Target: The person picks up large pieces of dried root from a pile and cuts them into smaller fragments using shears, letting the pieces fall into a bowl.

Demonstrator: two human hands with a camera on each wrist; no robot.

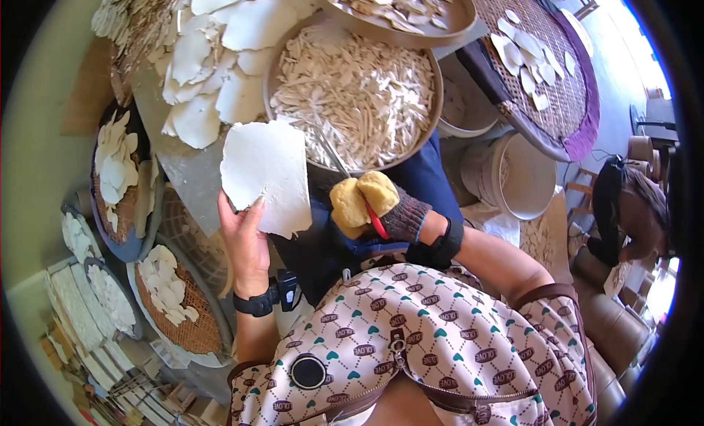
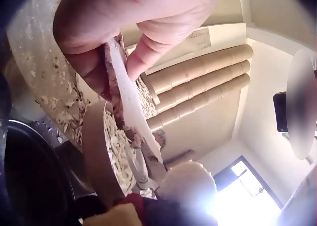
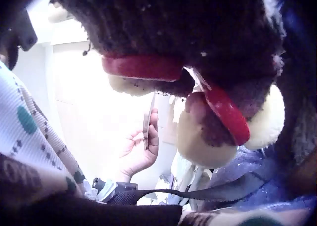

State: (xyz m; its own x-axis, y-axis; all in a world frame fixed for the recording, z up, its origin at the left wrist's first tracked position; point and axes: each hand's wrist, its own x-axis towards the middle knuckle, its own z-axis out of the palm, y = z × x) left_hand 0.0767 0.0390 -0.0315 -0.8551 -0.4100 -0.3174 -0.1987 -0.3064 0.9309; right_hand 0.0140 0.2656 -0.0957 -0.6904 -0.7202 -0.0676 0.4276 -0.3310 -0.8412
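Between thumb and fingers, the left hand (image 1: 246, 239) pinches the lower left part of a flat white slice (image 1: 268, 177), seen edge-on in the left wrist view (image 2: 130, 94). The gloved right hand (image 1: 405, 215), with yellow padding (image 1: 350, 206) on its fingers, grips scissors by their red handles (image 1: 376, 222). The scissors' metal blades (image 1: 331, 152) point up and left, over the near rim of a round tray, to the right of the slice. In the right wrist view the red handles (image 3: 225, 114) loop around the gloved fingers.
A round tray (image 1: 438, 96) of cut white strips lies ahead, with a smaller tray (image 1: 440, 39) of pieces overlapping its far side. Large white slices (image 1: 194, 59) are heaped left. Woven trays stand both sides; a white bucket (image 1: 480, 173) stands right. Another person (image 1: 631, 213) is at far right.
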